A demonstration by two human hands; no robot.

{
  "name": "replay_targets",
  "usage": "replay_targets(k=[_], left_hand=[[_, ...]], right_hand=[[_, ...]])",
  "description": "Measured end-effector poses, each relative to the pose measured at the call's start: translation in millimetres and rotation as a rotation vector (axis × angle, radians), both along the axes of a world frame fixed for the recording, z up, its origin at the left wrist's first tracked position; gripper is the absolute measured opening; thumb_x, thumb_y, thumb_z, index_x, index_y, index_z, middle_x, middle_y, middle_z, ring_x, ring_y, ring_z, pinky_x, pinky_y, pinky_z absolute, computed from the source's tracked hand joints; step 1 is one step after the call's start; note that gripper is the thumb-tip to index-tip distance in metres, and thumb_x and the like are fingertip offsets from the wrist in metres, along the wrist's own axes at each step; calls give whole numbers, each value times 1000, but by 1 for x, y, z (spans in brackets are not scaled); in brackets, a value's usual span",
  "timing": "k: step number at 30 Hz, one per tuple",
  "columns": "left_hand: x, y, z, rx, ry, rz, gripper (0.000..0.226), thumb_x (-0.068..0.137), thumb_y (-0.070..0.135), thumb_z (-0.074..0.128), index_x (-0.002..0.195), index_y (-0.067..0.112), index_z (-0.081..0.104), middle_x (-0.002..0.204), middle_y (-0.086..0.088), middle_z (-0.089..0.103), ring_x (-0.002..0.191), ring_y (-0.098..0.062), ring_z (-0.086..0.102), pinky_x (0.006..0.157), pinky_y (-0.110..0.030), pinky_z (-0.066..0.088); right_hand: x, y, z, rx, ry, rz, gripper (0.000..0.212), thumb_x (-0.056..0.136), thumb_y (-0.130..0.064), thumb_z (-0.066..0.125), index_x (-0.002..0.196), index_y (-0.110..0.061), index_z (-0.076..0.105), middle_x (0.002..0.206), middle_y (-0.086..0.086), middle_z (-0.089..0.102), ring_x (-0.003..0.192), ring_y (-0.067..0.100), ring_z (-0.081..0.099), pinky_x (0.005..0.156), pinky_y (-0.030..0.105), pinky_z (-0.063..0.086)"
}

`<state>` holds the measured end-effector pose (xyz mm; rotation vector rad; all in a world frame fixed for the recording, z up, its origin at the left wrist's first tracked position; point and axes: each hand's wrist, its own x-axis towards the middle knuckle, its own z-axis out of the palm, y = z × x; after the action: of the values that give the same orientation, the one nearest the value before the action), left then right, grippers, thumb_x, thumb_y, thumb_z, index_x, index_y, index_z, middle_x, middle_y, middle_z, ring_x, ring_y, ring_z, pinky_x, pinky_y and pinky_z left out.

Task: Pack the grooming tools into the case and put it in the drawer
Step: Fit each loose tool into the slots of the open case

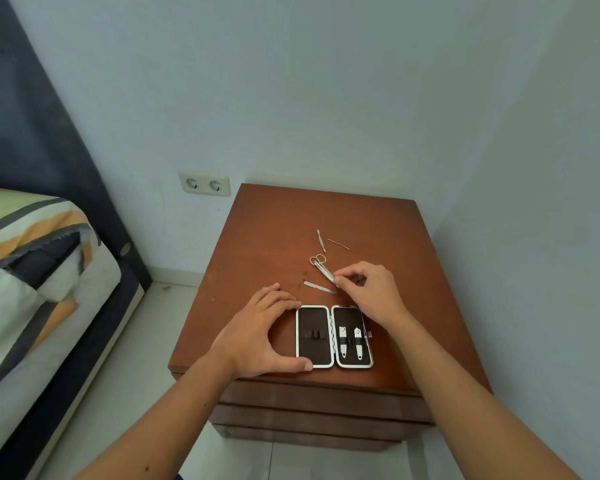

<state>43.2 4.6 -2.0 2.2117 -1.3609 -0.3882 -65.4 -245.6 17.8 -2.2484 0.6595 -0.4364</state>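
Note:
An open black case (314, 355) with a white rim lies flat near the front of the brown nightstand (274, 244). Two nail clippers (350, 342) sit strapped in its right half; the left half holds only a strap. My left hand (260, 337) holds the case's left edge between thumb and fingers. My right hand (368, 289) pinches the tip of the small scissors (321, 266), which lie just beyond the case. A flat metal file (318, 287) lies beside them. Farther back lie a slim metal tool (321, 240) and a thin pick (338, 244).
The nightstand's drawer fronts (309, 403) show below its front edge, all closed. A bed (32, 271) with a striped cover stands to the left, with a tiled floor gap between. A double wall socket (204, 183) is behind; a wall runs close on the right.

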Motion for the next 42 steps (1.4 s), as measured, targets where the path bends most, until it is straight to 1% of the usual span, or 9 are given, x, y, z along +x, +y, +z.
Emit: replay_targets(k=[4, 8, 14, 19, 25, 31, 34, 39, 42], left_hand=[[-1, 0, 1, 7, 1, 0, 109, 63, 93, 73, 153, 39, 44, 159, 28, 35, 157, 4, 6, 125, -34, 23], [-1, 0, 2, 2, -3, 0, 108, 63, 91, 75, 153, 38, 45, 159, 26, 36, 157, 3, 7, 124, -32, 22], [-1, 0, 1, -11, -6, 2, 108, 63, 90, 76, 153, 38, 46, 158, 27, 37, 157, 4, 7, 123, -31, 24], [-1, 0, 2, -21, 1, 0, 108, 63, 92, 74, 152, 37, 47, 157, 27, 39, 157, 3, 8, 126, -34, 27], [-1, 0, 3, -5, 12, 5, 108, 63, 95, 71, 152, 39, 46, 158, 28, 38, 157, 3, 9, 125, -42, 33], [-2, 0, 3, -22, -3, 4, 107, 63, 92, 74, 151, 37, 47, 156, 27, 39, 157, 4, 9, 125, -36, 30], [-2, 0, 3, -18, -10, -1, 107, 63, 91, 74, 152, 37, 47, 156, 26, 39, 156, 4, 8, 125, -35, 30], [-2, 1, 3, -33, -14, -1, 107, 63, 90, 76, 152, 36, 48, 156, 26, 40, 157, 4, 8, 123, -29, 25], [-2, 1, 2, -48, -18, -1, 106, 63, 88, 77, 151, 35, 49, 154, 26, 41, 157, 3, 9, 123, -27, 23]], right_hand=[[33, -1, -2, -32, 33, -38, 8, 88, -34, 83, 94, -29, 84, 82, -19, 70, 75, -2, 62, 66, 10, 41], [47, -2, -9, -62, 116, -50, 10, 83, -36, 87, 89, -29, 84, 77, -16, 72, 75, 3, 65, 74, 26, 53], [40, -3, -7, -76, 92, -29, 6, 86, -36, 84, 82, -31, 82, 80, -16, 72, 76, 0, 61, 66, 20, 44], [33, -5, -6, -43, 88, -46, 9, 85, -37, 85, 80, -31, 80, 80, -12, 75, 80, 7, 66, 73, 30, 52], [34, -1, -2, -107, 129, -2, 16, 91, -39, 78, 82, -26, 82, 73, -19, 65, 71, -2, 57, 63, 19, 39], [47, 0, -7, -39, 101, -50, 12, 87, -35, 81, 76, -30, 79, 71, -13, 72, 73, 5, 66, 73, 31, 54], [52, -2, -7, -20, 77, -91, 6, 88, -33, 82, 88, -29, 78, 75, -11, 72, 75, 7, 66, 79, 36, 59], [61, -10, -6, -17, 145, -100, 43, 85, -41, 85, 122, -21, 75, 83, -8, 69, 90, 16, 68, 87, 38, 56], [64, -16, -3, -21, 207, -76, 51, 82, -41, 88, 125, -16, 74, 80, -9, 65, 92, 18, 66, 88, 37, 53]])
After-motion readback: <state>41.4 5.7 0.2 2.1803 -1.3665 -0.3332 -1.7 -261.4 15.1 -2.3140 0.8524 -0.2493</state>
